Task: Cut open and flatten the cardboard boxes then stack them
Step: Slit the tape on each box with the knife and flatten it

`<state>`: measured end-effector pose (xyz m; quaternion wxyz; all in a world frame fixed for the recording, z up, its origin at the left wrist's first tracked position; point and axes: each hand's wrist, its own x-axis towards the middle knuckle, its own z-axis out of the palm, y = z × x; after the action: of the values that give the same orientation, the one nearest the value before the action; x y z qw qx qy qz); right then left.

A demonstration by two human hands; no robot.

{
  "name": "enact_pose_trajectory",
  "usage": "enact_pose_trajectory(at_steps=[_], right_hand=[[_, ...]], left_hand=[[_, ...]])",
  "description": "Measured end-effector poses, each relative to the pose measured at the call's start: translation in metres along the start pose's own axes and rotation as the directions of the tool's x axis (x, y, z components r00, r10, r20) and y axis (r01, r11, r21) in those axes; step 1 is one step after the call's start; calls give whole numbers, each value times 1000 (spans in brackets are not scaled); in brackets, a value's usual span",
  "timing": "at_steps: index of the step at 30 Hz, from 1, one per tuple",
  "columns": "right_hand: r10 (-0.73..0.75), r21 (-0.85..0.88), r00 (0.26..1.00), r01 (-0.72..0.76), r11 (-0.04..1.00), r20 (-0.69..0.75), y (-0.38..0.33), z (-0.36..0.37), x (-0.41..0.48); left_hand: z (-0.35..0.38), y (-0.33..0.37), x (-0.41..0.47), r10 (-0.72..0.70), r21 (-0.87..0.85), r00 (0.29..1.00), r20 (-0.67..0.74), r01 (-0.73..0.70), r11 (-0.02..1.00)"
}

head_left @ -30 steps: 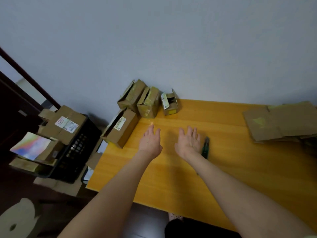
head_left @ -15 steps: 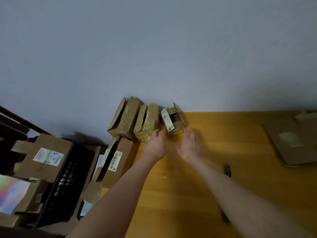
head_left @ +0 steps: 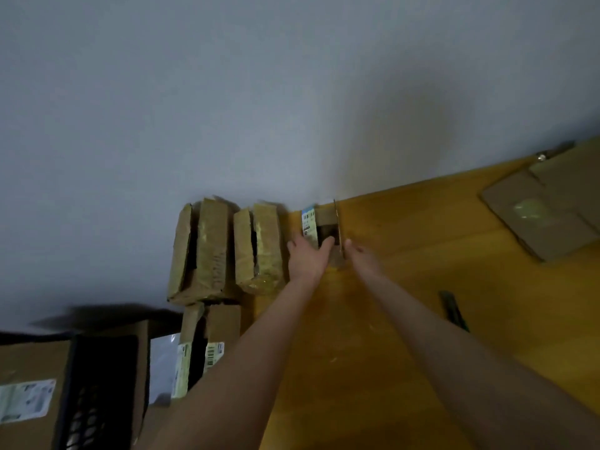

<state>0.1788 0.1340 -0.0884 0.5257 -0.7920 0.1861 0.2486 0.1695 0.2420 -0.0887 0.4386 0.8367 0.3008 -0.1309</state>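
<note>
Stretching out over the orange-yellow wooden table [head_left: 422,261], both bare forearms met at the small open brown cardboard box with a white barcode label [head_left: 325,219], which stood at the table's far edge against the grey wall. The left hand [head_left: 306,258] gripped the box's labelled left side, its thumb hooked into the dark opening and its other fingers wrapped round the outside of that wall. The right hand [head_left: 361,258] lay at the raised right flap with its fingers fairly straight and holding nothing; blur hid whether the fingertips touched the flap or were just beside it.

Toward the far left corner, two taller brown boxes sealed with yellowish tape [head_left: 203,251] [head_left: 259,248] stood side by side, the nearer one just beside the left hand. A brown box with barcode labels [head_left: 212,339] sat at the table's left edge, in front of them. A dark utility knife [head_left: 453,311] lay on the table to the right of the right forearm, apart from it. Flattened brown cardboard sheets [head_left: 545,216] were stacked near the far right corner. Off the table's left edge stood a black plastic crate [head_left: 97,384] with a labelled brown carton [head_left: 29,401] beside it.
</note>
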Motion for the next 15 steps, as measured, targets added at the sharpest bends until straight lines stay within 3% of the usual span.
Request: enact_pose_trajectory(at_steps=[4,11,15], right_hand=[[38,119,999,-34,992,-24,24,-7,-18],[100,372,992,-62,926,-84,48,-35,-49],[105,505,994,-108,857,34,53,-54,-69]], left_hand=[[5,-13,-8,-28,5,993,114,28,1000],[13,-19,-33,-13,-311,936,352,130,942],[14,-15,-59,115,-377,927,357,30,926]])
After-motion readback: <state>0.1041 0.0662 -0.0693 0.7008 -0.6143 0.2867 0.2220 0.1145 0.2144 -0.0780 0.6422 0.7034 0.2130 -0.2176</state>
